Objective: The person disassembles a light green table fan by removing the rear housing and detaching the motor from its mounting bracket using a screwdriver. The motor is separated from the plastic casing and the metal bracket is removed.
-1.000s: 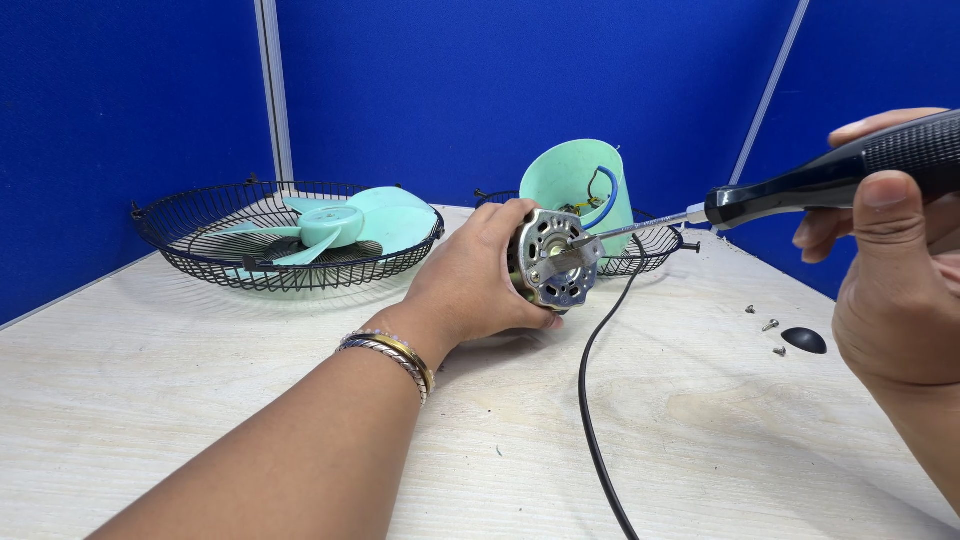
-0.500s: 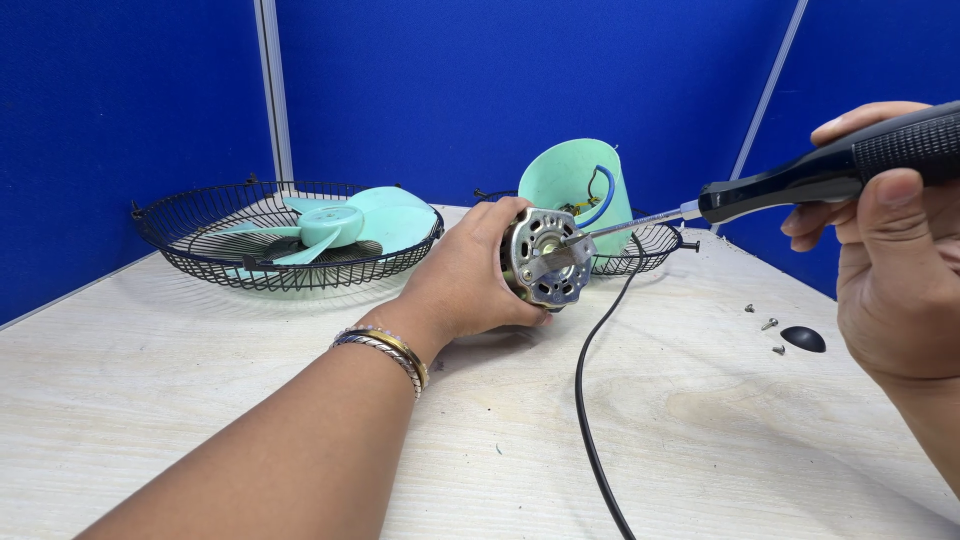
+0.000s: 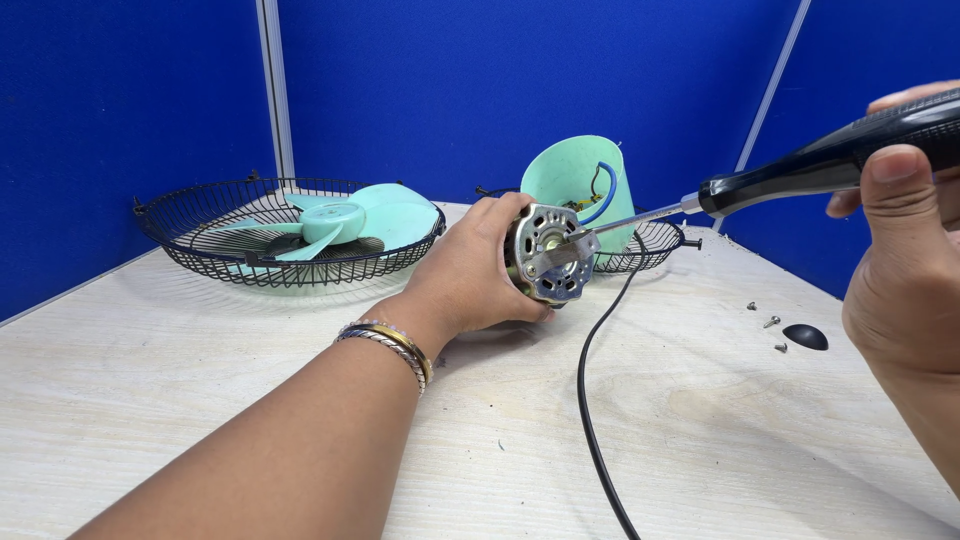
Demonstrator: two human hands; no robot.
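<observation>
Since a second ago the right hand (image 3: 905, 290) is lifting the screwdriver (image 3: 800, 175) handle higher at the frame's right edge. Head view: left hand (image 3: 470, 275) is wrapping tight around the fan motor (image 3: 545, 255), mid-frame, tip touching its bracket. Looks like the tip could slip toward the fingers (image 3: 500, 215) if pushed off-angle.
</observation>
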